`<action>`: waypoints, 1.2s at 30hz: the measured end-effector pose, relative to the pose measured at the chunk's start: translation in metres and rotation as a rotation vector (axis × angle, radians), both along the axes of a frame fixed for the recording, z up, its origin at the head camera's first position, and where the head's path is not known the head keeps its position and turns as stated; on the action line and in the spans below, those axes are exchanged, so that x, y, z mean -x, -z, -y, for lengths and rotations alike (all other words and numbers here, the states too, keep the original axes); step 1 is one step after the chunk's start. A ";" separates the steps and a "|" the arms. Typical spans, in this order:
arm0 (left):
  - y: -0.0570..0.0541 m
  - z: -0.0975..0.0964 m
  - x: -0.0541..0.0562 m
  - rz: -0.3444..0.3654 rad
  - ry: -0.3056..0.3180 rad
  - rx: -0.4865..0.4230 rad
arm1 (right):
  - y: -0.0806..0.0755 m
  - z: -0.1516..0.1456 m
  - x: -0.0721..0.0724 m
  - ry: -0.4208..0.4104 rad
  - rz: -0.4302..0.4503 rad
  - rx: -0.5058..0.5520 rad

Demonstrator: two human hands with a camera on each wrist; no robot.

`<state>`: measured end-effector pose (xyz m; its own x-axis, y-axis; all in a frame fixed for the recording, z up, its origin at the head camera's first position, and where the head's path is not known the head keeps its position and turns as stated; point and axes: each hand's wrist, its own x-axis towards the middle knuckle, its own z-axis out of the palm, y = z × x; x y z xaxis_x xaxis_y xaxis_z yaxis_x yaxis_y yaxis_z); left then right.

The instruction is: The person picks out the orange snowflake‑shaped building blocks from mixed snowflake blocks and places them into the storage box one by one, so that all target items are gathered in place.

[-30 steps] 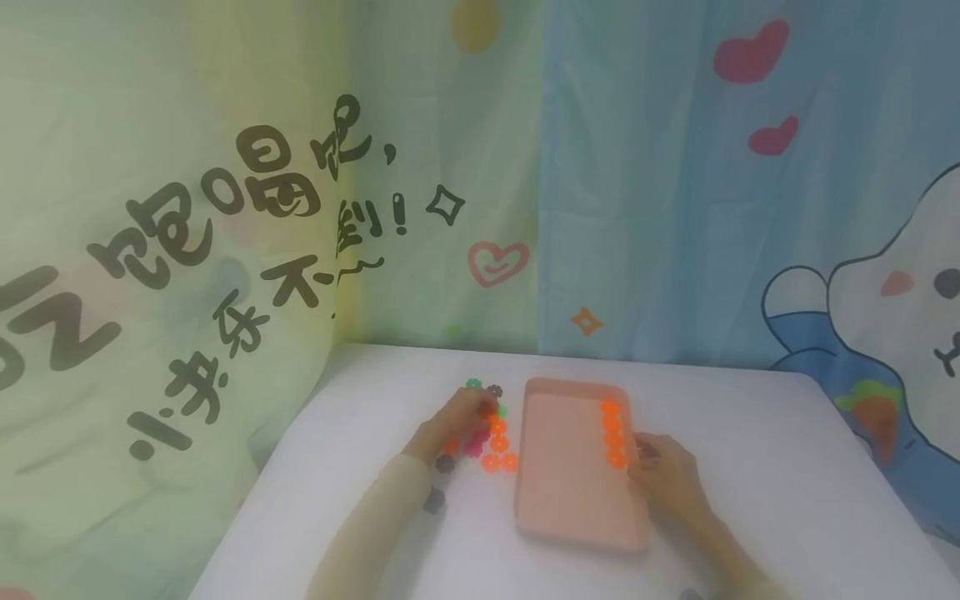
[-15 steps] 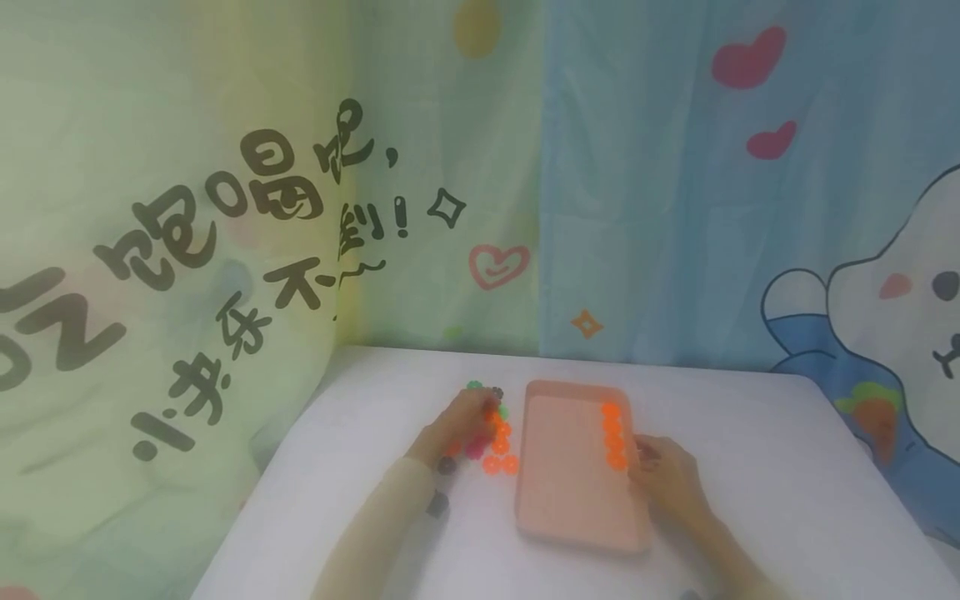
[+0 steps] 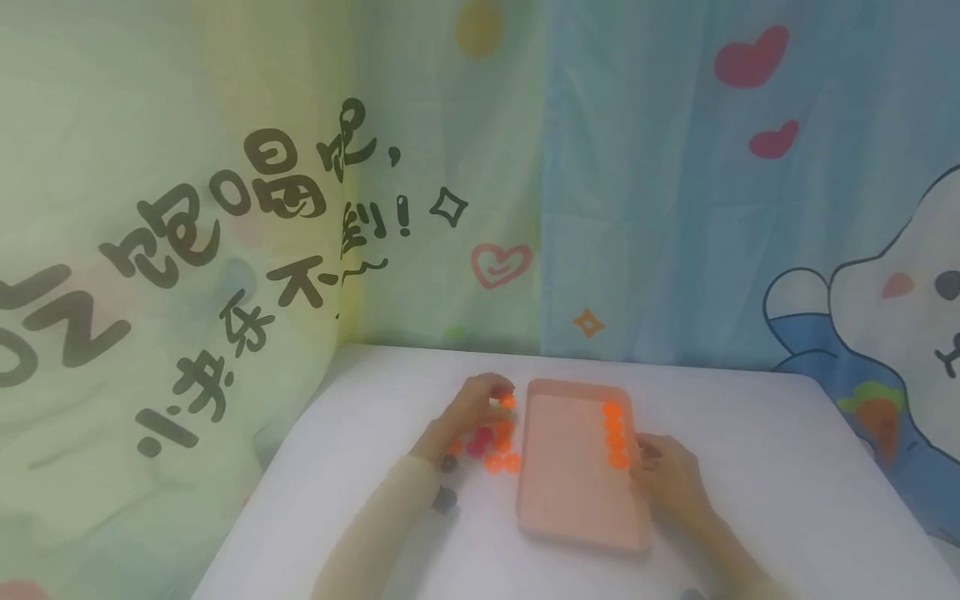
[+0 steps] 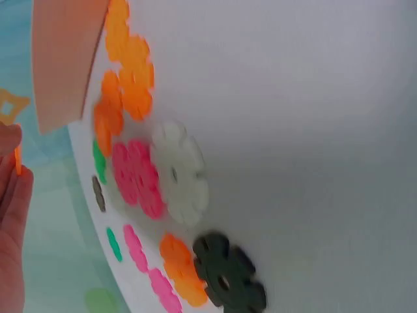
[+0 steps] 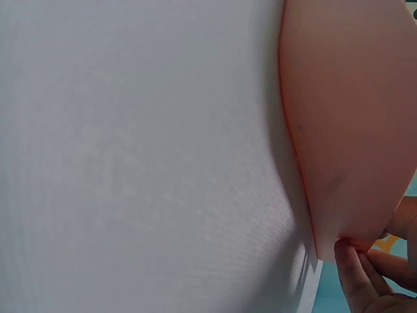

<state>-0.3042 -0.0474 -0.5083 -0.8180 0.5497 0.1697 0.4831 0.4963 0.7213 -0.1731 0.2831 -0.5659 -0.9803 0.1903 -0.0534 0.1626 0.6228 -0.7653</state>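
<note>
My left hand (image 3: pixel 471 403) is over the small pile left of the tray, pinching an orange flower-shaped plastic piece (image 3: pixel 507 401). The left wrist view shows that piece (image 4: pixel 18 158) edge-on between thumb and fingertips. Below it lie orange pieces (image 4: pixel 136 77), pink ones (image 4: pixel 138 177), a whitish one (image 4: pixel 177 173) and a black one (image 4: pixel 228 274), all flower-shaped. My right hand (image 3: pixel 669 473) grips the right rim of the pink tray (image 3: pixel 570 475); in the right wrist view its fingers (image 5: pixel 352 270) press the tray wall's outside. Several orange pieces (image 3: pixel 615 435) line the tray's right inner side.
The white table (image 3: pixel 772 467) runs back to printed curtains (image 3: pixel 637 208). Two orange pieces (image 3: pixel 502 462) lie close to the tray's left wall. A dark piece (image 3: pixel 445 499) sits beside my left sleeve (image 3: pixel 382 517).
The left hand has come up from the pile, away from me, with an orange flower-shaped piece now showing in its fingers. The right hand and tray have stayed in place.
</note>
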 end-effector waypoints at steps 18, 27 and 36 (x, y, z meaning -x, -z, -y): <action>0.001 -0.032 -0.030 0.049 0.034 -0.122 | -0.027 0.010 -0.014 -0.035 -0.028 -0.007; 0.001 -0.052 -0.044 0.034 0.041 -0.149 | -0.032 0.014 -0.016 -0.031 -0.016 -0.023; 0.003 -0.070 -0.064 0.135 -0.014 -0.202 | -0.028 0.014 -0.015 -0.016 -0.002 0.007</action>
